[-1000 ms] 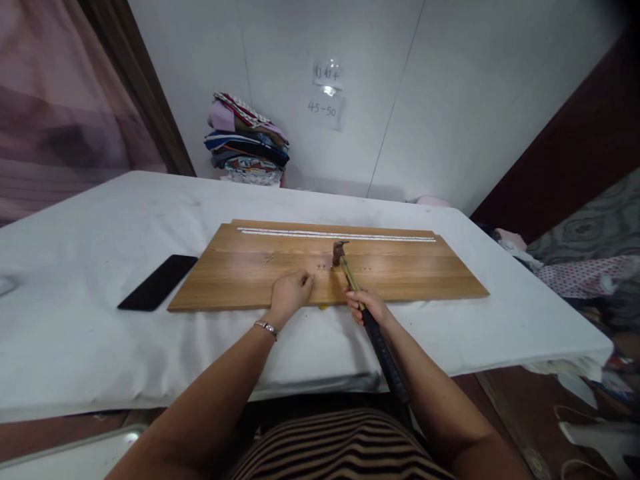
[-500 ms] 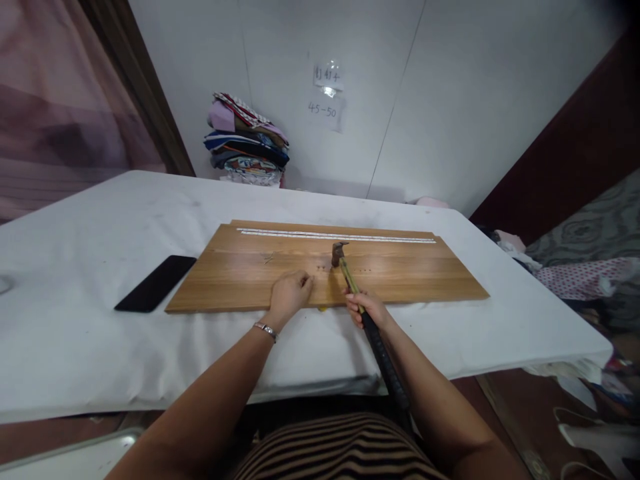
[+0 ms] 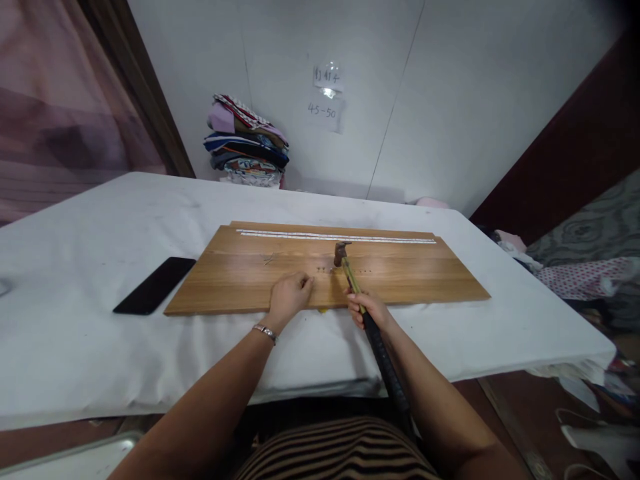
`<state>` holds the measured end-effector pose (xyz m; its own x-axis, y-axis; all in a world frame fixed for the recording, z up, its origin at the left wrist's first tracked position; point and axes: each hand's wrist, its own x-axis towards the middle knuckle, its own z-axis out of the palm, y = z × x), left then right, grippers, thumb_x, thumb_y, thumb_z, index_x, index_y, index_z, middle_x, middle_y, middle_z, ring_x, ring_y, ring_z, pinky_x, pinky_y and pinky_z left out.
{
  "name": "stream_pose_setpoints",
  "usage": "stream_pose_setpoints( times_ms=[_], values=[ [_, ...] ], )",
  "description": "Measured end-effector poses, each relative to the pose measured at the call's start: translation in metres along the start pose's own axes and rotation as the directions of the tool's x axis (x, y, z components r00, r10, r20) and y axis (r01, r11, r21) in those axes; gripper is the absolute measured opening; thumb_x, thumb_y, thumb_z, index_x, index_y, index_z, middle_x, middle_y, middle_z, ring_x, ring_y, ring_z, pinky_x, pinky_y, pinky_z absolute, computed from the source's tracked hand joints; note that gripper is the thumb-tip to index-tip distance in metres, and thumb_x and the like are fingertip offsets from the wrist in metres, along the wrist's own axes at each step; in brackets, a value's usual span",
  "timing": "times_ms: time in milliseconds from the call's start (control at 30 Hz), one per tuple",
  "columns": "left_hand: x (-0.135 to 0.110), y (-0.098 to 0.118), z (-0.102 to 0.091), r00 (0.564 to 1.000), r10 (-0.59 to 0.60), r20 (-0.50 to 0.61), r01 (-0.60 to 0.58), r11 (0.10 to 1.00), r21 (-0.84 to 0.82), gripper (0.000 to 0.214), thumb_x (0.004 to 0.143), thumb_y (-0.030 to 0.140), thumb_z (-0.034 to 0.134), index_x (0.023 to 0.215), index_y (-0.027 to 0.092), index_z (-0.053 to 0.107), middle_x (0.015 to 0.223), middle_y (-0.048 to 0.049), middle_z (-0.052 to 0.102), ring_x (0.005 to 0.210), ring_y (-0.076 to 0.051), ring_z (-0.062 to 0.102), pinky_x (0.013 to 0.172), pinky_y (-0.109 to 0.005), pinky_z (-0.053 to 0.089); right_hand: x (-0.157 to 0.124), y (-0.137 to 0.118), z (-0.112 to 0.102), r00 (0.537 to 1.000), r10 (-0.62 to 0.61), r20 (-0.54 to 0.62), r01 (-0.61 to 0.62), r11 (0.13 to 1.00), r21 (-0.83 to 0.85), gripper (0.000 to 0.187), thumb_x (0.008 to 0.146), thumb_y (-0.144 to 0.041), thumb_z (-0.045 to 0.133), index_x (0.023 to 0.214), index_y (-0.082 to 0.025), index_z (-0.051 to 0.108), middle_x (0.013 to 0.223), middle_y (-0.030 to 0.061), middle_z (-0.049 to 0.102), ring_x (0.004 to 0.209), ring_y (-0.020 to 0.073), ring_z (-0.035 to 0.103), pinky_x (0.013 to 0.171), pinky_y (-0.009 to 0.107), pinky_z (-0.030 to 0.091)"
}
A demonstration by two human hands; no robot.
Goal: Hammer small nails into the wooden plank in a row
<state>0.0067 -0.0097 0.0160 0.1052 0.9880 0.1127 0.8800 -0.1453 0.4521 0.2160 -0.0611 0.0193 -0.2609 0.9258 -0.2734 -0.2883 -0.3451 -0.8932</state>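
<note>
Tapping squarely with short strokes seems wisest here: the right hand (image 3: 371, 309) has its fingers clamped around the hammer (image 3: 379, 343), whose head is beside the small nails (image 3: 323, 269) on the board (image 3: 425, 277), mid-frame. The left hand (image 3: 290, 293), left of centre, rests on the board, fingers curled together; whether they pinch anything, I cannot tell. They should stay clear of the head.

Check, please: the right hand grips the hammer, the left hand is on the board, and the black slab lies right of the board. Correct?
No: the head view shows the black slab left of the board. The right hand grips the hammer, and the left hand is on the board.
</note>
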Motion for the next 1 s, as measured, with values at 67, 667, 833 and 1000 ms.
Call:
stream_pose_setpoints(
  times_ms=[67, 667, 833, 1000],
  values=[
    [-0.0001, 0.0004, -0.0003, 1.000, -0.004, 0.000, 0.004, 1.000, -0.007, 0.031, 0.093, 0.039, 0.045, 0.083, 0.022, 0.069, 0.087, -0.0061, 0.072, 0.085, -0.020, 0.063, 0.073, -0.029, 0.040, -0.0006, -0.0002, 0.0000, 1.000, 0.017, 0.006, -0.017, 1.000, -0.004, 0.040, 0.063, -0.038, 0.072, 0.092, -0.020, 0.052, 0.050, -0.0131, 0.042, 0.032, 0.0051, 0.036, 0.027, 0.019, 0.030],
    [0.0003, -0.0017, 0.0008, 1.000, 0.010, -0.011, -0.010, 0.999, -0.037, 0.029, 0.092, 0.038, 0.046, 0.080, 0.022, 0.067, 0.086, -0.0055, 0.072, 0.085, -0.020, 0.062, 0.073, -0.029, 0.040, -0.0028, 0.0041, -0.0026, 1.000, 0.009, 0.015, -0.009, 1.000, -0.010, 0.039, 0.067, -0.038, 0.072, 0.095, -0.020, 0.052, 0.052, -0.0129, 0.042, 0.032, 0.0055, 0.037, 0.028, 0.019, 0.028],
    [0.0000, -0.0004, -0.0004, 1.000, 0.003, -0.010, -0.004, 0.999, -0.044, 0.029, 0.092, 0.038, 0.047, 0.078, 0.022, 0.067, 0.086, -0.0054, 0.072, 0.085, -0.019, 0.062, 0.073, -0.029, 0.040, -0.0018, 0.0053, -0.0046, 0.998, 0.036, 0.041, -0.036, 0.999, -0.020, 0.039, 0.067, -0.039, 0.072, 0.095, -0.020, 0.053, 0.053, -0.0124, 0.044, 0.033, 0.0057, 0.039, 0.029, 0.019, 0.030],
    [0.0014, -0.0031, 0.0020, 1.000, 0.010, -0.013, -0.010, 0.999, -0.038, 0.030, 0.092, 0.038, 0.046, 0.079, 0.022, 0.067, 0.085, -0.0059, 0.072, 0.084, -0.020, 0.062, 0.071, -0.029, 0.039, -0.0007, 0.0051, -0.0050, 0.999, 0.022, 0.026, -0.022, 1.000, -0.017, 0.039, 0.067, -0.038, 0.072, 0.096, -0.020, 0.053, 0.053, -0.0123, 0.043, 0.033, 0.0056, 0.039, 0.029, 0.019, 0.030]
  ],
)
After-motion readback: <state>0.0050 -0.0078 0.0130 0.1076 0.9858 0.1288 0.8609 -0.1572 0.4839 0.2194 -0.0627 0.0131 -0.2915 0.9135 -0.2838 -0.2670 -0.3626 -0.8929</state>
